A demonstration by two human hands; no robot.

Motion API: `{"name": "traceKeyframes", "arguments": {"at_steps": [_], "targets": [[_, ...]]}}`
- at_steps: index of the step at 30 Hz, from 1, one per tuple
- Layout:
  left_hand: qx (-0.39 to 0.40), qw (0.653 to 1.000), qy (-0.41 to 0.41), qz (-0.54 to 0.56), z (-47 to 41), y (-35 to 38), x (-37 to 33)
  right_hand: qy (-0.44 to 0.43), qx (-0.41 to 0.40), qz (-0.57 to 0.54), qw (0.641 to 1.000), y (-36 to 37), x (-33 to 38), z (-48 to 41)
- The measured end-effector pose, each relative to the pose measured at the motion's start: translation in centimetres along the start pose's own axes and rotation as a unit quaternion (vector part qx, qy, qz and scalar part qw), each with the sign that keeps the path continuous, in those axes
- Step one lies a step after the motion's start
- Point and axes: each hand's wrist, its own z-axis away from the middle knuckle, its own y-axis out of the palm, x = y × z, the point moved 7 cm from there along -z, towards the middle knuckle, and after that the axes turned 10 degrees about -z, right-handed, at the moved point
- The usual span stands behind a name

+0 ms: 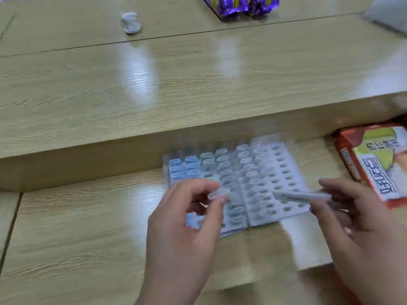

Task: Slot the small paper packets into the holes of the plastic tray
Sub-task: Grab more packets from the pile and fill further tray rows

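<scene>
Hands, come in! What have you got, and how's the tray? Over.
Left hand pinches small packet. Right hand holds long white strip. Tray part filled, right columns look empty. Red box beside it, apart.

Glossy wood-grain table (88,95), translucent plastic tray (295,170), shiny crinkled purple foil wrappers (242,5), glossy printed carton (374,164).

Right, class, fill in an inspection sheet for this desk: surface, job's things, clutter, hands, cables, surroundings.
Surface: wooden table, glare patches, raised step behind.
Job's things: tray, left columns filled, right ones mostly empty; blurred.
Clutter: red box, purple wrappers, white wad.
Hands: left hand pinches a packet; right hand holds a white stick.
Cables: nothing seen.
Surroundings: grey thing, far right, blurred.
</scene>
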Motion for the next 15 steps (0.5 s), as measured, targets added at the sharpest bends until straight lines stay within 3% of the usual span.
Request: {"name": "traceKeyframes", "arguments": {"at_steps": [4,15], "targets": [[0.023,0.998,0.028,-0.044,-0.2,4.2,-1.6,-0.010,0.016,0.013,1.000,-1.4,-1.7,-2.0],[-0.008,0.973,0.089,-0.213,-0.2,10.6,-1.8,-0.038,0.144,0.018,0.989,2.5,-5.4,-5.8]]}}
